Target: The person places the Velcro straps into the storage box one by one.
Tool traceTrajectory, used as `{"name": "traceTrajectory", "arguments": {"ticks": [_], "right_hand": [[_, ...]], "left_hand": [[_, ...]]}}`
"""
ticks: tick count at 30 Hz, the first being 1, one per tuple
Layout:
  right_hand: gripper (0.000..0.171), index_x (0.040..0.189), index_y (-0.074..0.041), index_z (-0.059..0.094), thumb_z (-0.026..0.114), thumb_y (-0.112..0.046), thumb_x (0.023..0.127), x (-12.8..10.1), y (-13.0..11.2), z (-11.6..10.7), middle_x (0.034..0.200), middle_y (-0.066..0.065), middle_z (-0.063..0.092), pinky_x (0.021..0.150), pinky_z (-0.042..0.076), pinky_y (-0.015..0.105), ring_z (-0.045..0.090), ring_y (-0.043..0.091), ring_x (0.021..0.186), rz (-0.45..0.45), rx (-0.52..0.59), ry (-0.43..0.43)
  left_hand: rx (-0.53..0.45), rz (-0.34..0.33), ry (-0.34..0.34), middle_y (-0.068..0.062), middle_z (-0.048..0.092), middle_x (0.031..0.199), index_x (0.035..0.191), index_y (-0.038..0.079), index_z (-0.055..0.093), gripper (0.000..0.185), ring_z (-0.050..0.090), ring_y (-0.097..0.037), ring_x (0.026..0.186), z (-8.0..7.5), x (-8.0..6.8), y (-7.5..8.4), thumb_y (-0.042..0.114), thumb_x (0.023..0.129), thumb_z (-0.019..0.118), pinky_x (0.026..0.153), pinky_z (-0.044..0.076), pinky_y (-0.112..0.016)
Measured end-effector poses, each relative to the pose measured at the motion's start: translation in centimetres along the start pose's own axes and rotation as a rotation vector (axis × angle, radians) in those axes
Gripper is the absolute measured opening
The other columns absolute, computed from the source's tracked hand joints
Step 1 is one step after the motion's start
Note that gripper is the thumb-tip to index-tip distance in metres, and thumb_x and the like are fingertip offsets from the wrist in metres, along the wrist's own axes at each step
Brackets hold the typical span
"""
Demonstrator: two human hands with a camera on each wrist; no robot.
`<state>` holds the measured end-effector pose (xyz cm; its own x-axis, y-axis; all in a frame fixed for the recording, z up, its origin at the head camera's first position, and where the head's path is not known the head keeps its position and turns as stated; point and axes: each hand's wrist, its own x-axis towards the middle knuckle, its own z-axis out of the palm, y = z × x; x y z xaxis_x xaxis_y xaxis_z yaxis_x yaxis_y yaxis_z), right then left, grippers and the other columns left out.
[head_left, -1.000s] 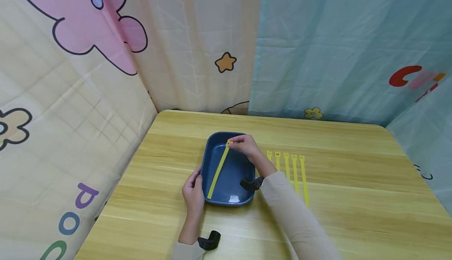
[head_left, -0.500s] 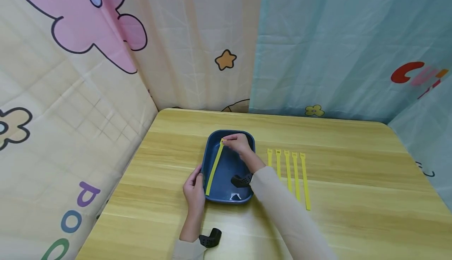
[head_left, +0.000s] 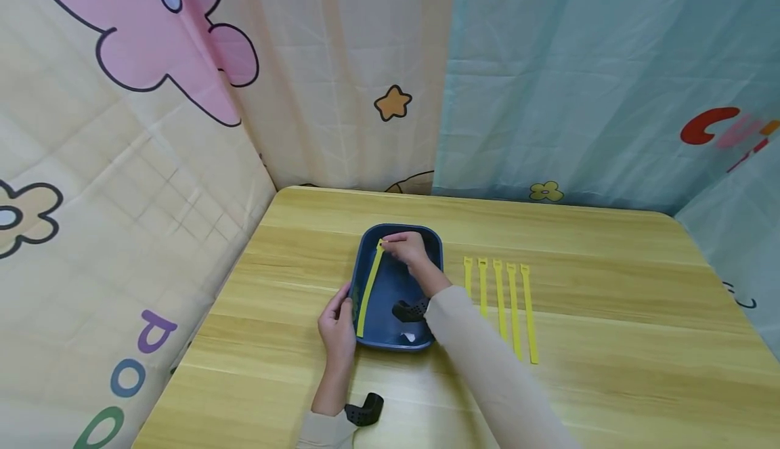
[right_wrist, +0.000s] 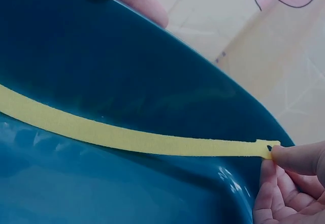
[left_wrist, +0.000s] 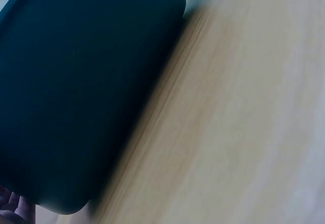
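A dark blue rectangular tray point(head_left: 399, 286) sits on the wooden table, and its outer side point(left_wrist: 76, 82) fills much of the left wrist view. My left hand point(head_left: 337, 327) grips the tray's left rim; thumb and a finger show at the top of the right wrist view. Over the tray's far end, my right hand point(head_left: 408, 249) pinches the slotted head of a yellow hook-and-loop cable tie point(head_left: 369, 293) between thumb and fingers. The strap point(right_wrist: 127, 138) runs along the tray's left inner side, slightly bowed, its tail down at the near left corner.
Several more yellow cable ties point(head_left: 528, 313) lie side by side on the table point(head_left: 609, 340), right of the tray, partly behind my right sleeve point(head_left: 487, 361). Printed curtains point(head_left: 341, 83) stand at the back and left edges.
My right hand has moved left inside the tray, bringing the cable tie closer to the left wall. My left hand keeps its hold on the rim.
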<state>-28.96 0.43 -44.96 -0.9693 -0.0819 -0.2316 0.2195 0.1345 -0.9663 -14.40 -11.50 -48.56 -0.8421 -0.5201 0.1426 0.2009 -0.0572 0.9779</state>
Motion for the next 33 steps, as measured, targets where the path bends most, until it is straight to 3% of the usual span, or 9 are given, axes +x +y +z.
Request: {"name": "traceTrajectory", "arguments": {"ticks": [8,15,22,26,33], "right_hand": [[0.018,0.095,0.004,0.07,0.069,-0.006,0.081,0.4,0.2,0.6,0.081,0.006,0.067,0.066,0.049,0.027,0.057,0.021,0.071,0.023,0.02,0.011],[0.017,0.096,0.003,0.07,0.068,-0.006,0.082,0.4,0.2,0.6,0.086,0.009,0.068,0.07,0.05,0.027,0.059,0.016,0.072,0.056,0.027,0.016],[0.017,0.097,0.002,0.07,0.067,-0.007,0.083,0.4,0.4,0.6,0.087,0.01,0.067,0.074,0.051,0.029,0.06,0.017,0.074,0.071,0.025,0.019],[0.017,0.097,0.003,0.069,0.067,-0.006,0.083,0.4,0.4,0.6,0.087,0.01,0.068,0.075,0.051,0.029,0.061,0.017,0.076,0.072,0.03,0.014],[0.017,0.097,0.003,0.07,0.067,-0.005,0.082,0.5,0.5,0.6,0.088,0.011,0.068,0.074,0.051,0.028,0.061,0.014,0.073,0.08,0.029,0.014]], "left_hand": [[-0.003,-0.013,-0.002,-0.018,0.058,0.118,0.117,-0.008,0.059,0.031,0.051,-0.021,0.112,0.0,0.0,-0.3,-0.001,0.089,0.047,0.083,0.043,-0.015],[-0.005,-0.035,-0.017,-0.02,0.058,0.118,0.116,-0.011,0.058,0.03,0.05,-0.025,0.112,0.2,-0.7,2.2,-0.005,0.089,0.046,0.082,0.043,-0.015],[0.0,-0.04,-0.018,-0.022,0.057,0.119,0.116,-0.012,0.057,0.031,0.05,-0.025,0.111,0.3,-0.8,2.9,-0.006,0.089,0.045,0.081,0.043,-0.014],[0.0,-0.043,-0.018,-0.022,0.056,0.119,0.116,-0.012,0.057,0.031,0.05,-0.026,0.111,0.2,-0.7,2.5,-0.005,0.089,0.045,0.081,0.043,-0.014],[-0.018,-0.031,-0.022,-0.019,0.057,0.119,0.117,-0.008,0.058,0.03,0.05,-0.023,0.113,-0.1,0.0,0.1,-0.003,0.09,0.046,0.082,0.043,-0.014]]}}
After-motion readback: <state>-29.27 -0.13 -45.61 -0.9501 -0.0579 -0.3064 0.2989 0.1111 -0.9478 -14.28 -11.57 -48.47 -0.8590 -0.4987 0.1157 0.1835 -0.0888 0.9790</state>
